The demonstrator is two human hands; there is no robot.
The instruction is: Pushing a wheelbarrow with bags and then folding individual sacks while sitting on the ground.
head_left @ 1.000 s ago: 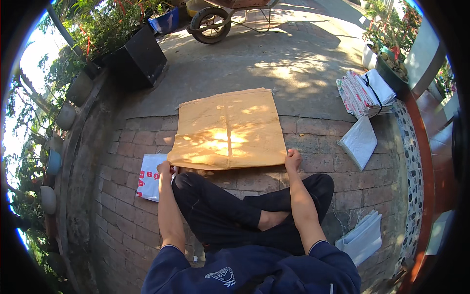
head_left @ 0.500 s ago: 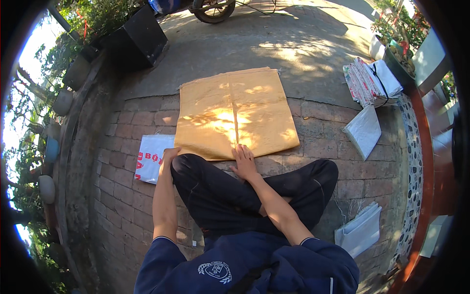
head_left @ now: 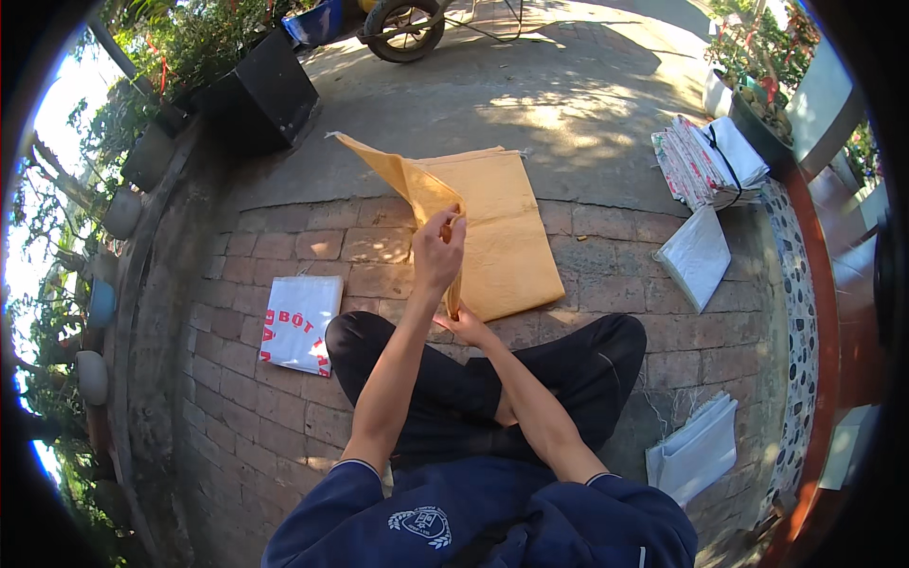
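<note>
A yellow-orange woven sack [head_left: 507, 227] lies on the paving in front of my crossed legs, its left part lifted and folding over toward the right. My left hand [head_left: 439, 251] is closed on the raised flap, holding it up near the middle of the sack. At the near edge, my right hand [head_left: 466, 327] pinches the lower end of the fold; its fingertips are partly hidden by the cloth. Beside my left knee sits a folded white sack [head_left: 301, 325] with red print, touched by neither hand.
To the right lie a tied stack of folded sacks [head_left: 705, 166], a folded white sack [head_left: 696, 257] and a pale folded sack with loose threads [head_left: 693, 450]. A black box-shaped planter [head_left: 260, 99] stands at the far left. A wheelbarrow's wheel [head_left: 405, 33] shows at the top.
My left hand has gone from the sack's left corner up and rightward, lifting its left side off the ground. My right hand has changed from lying flat to gripping the fold's near end.
</note>
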